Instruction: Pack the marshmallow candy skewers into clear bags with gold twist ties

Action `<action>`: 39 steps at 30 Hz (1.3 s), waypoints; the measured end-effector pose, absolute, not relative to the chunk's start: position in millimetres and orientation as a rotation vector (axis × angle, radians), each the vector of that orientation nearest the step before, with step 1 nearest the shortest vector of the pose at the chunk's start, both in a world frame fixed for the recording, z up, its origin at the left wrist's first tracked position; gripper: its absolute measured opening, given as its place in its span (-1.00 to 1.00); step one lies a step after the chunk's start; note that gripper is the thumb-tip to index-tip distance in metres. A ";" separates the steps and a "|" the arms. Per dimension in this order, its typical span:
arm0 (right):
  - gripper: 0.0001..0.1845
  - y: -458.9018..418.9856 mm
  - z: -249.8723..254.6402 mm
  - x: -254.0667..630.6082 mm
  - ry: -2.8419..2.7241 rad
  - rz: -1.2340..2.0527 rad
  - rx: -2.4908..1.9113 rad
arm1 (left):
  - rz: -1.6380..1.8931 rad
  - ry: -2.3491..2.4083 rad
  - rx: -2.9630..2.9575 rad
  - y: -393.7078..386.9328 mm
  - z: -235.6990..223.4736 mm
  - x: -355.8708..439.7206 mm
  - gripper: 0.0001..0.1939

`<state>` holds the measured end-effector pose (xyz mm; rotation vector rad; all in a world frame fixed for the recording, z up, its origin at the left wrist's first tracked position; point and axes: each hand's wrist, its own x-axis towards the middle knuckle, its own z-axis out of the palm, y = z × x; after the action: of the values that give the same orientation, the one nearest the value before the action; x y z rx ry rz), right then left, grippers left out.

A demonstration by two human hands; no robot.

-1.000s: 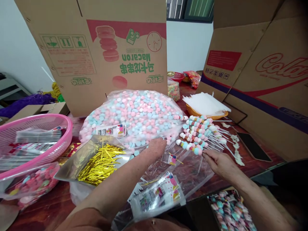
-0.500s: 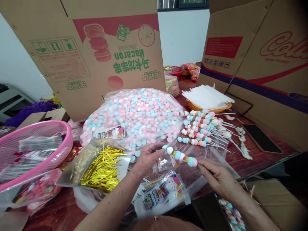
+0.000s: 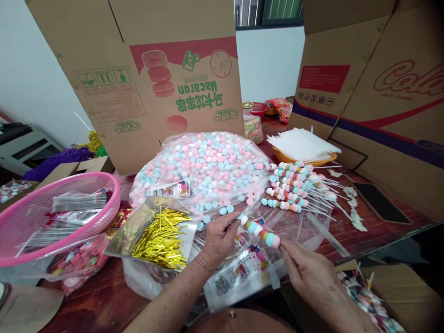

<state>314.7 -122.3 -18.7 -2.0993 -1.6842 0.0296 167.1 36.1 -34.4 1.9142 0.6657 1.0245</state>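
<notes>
Between my two hands hangs a candy skewer (image 3: 258, 230) of pastel blue, white, pink and yellowish pieces, slanting down to the right. My left hand (image 3: 222, 233) pinches its upper left end. With thumb and fingers closed, my right hand (image 3: 307, 263) grips the stick end just past the last pink piece. Below the skewer lie printed clear plastic bags (image 3: 236, 277). Behind it a large clear bag of pink, blue and white candies (image 3: 208, 162) spreads over the table. A pile of finished-looking candy skewers (image 3: 294, 185) rests to the right of that bag.
Gold twist ties (image 3: 161, 238) fill an opened pouch at left, beside a pink basket (image 3: 116, 185) of packaging. White sticks (image 3: 298, 143) lie on a yellow basket. A phone (image 3: 381, 202) is at right. Cardboard boxes (image 3: 194, 115) stand behind; another box (image 3: 402, 291) sits lower right.
The view has shifted, so the scene sits farther right and more of the lower-right box with wrapped candies shows. Both hands still hold the skewer, with the right hand slightly lower.
</notes>
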 end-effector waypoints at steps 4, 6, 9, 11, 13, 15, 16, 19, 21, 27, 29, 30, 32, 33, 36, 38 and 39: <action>-0.71 -120.3 -17.2 303.8 -1.708 -0.037 -2.114 | 1.108 0.725 1.949 29.9 -34.5 168.1 -0.77; -0.70 -117.5 -16.7 297.3 -1.662 -0.068 -2.105 | 1.120 0.787 1.895 27.2 -34.1 169.2 -0.77; -0.70 -112.3 -18.2 287.1 -1.632 -0.103 -2.073 | 1.109 0.895 1.774 24.7 -35.4 170.0 -0.77; -0.70 -108.6 -21.0 280.6 -1.618 -0.100 -2.051 | 1.096 0.905 1.740 24.7 -37.4 169.4 -0.76; -0.69 -104.6 -24.9 275.5 -1.604 -0.043 -2.039 | 1.077 0.883 1.741 26.5 -39.2 167.6 -0.76; -0.68 -100.8 -29.5 273.7 -1.594 0.103 -1.991 | 1.038 0.853 1.762 29.8 -38.7 163.9 -0.76; -0.68 -99.3 -32.0 274.7 -1.571 0.198 -1.935 | 1.011 0.836 1.770 31.8 -37.0 161.3 -0.77; -0.72 -96.9 -39.5 285.1 -1.312 0.474 -1.703 | 0.965 0.810 1.654 37.0 -23.7 150.1 -0.68; -0.76 -96.2 -44.6 293.7 -1.004 0.670 -1.531 | 0.979 0.817 1.410 38.2 -9.9 141.0 -0.48; -0.60 -82.1 -50.2 277.2 -0.313 1.154 -0.995 | 0.940 0.678 0.822 31.0 21.2 124.4 -0.56; -0.59 -73.4 -46.5 259.2 -0.244 1.249 -0.941 | 0.988 0.626 0.750 27.9 24.2 123.2 -0.63; -0.59 -69.2 -44.1 250.4 -0.222 1.294 -0.920 | 1.003 0.596 0.719 26.5 24.9 122.9 -0.65; -0.56 -61.9 -39.7 235.3 -0.179 1.400 -0.863 | 1.011 0.541 0.681 23.9 25.4 122.4 -0.67; -0.54 -59.0 -38.1 229.6 -0.152 1.458 -0.826 | 1.010 0.522 0.674 22.7 25.4 122.2 -0.67; -0.54 -53.2 -35.9 219.2 -0.058 1.613 -0.704 | 1.007 0.517 0.664 19.8 24.6 121.0 -0.68; -0.54 -51.7 -35.3 217.0 -0.010 1.679 -0.640 | 1.023 0.552 0.679 18.9 23.9 119.6 -0.69; -0.55 -51.5 -34.8 217.2 -0.005 1.690 -0.627 | 1.040 0.586 0.717 18.9 23.6 118.5 -0.69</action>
<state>217.2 -51.5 -34.8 -0.6269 -0.0053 1.6904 118.5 18.9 23.6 0.7167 0.5865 1.0397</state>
